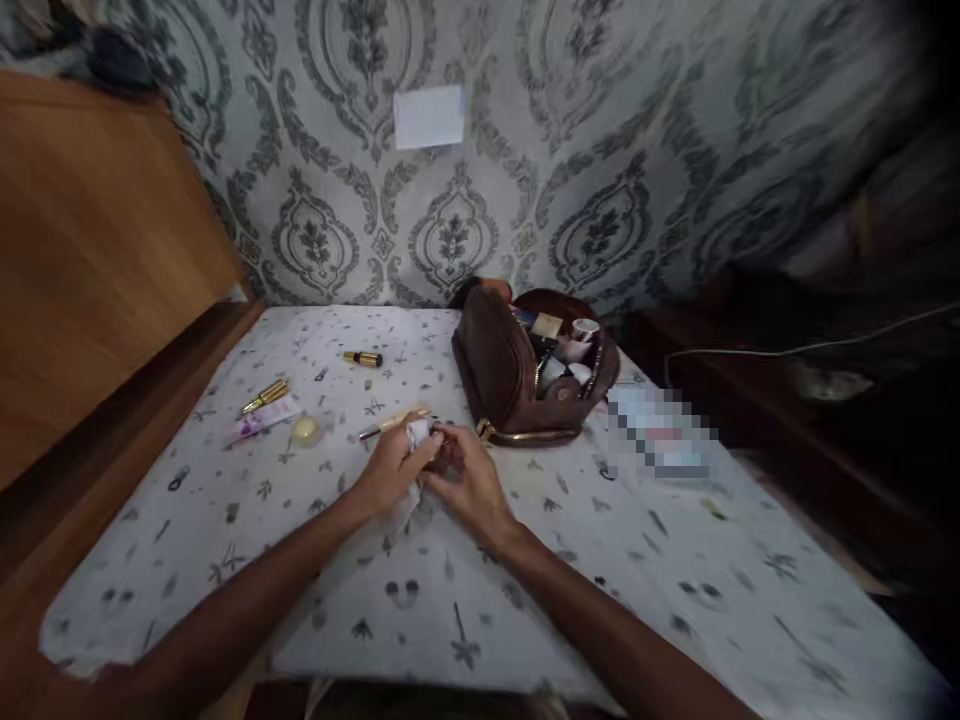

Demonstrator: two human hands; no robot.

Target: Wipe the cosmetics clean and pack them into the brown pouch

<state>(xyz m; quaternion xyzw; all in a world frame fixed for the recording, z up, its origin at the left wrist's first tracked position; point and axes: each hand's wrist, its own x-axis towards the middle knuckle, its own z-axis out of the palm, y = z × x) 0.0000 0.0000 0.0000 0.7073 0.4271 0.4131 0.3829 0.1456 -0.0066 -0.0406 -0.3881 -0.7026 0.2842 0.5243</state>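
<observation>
At the centre of the frame, a crumpled white cloth point(407, 508) is held above the counter point(450, 590). It is grasped by the fingers of the left hand point(391, 468), and its lower end is left hanging. The fingers of the right hand point(471, 485) are bent close against the cloth; a small dark item is partly seen there, but whether it is gripped cannot be told.

Just behind the left hand, a slim stick point(371, 433) is seen lying on the counter. Right of centre, an open brown bag point(491, 350) is noted, filled with small containers, a white-lidded jar point(585, 327) among them. Left of centre, gold tubes point(266, 396), a pink-and-white tube point(262, 418) and a round cream-coloured item point(305, 430) are grouped. Above these, a gold-and-black tube point(363, 358) is placed apart.
</observation>
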